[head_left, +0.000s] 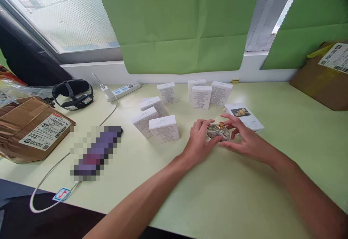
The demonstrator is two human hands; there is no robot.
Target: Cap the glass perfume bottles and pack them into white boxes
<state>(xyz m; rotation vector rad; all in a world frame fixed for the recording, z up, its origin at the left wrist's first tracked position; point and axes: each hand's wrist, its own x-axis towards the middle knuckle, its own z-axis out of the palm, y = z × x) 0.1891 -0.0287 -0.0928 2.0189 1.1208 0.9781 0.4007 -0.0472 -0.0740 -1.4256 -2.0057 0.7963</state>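
A round clear glass bottle with a gold cap (217, 133) is between my two hands, low over the table. My left hand (199, 139) grips its left side, with the thumb across the front and the fingers behind. My right hand (243, 137) curves around the right side, fingers and thumb spread apart. Whether its fingertips touch the glass is hard to make out. Just behind my right hand lies a flat white box with a picture on it (251, 118). Closest to my left hand among the upright boxes is a white printed carton (164, 130).
More white cartons (201, 97) stand toward the back. At left are a blurred phone (98, 152) on a white cable (50, 168), a power strip (123, 91), a black head strap (73, 95) and a cardboard box (29, 123). Another cardboard box (323, 79) sits at far right.
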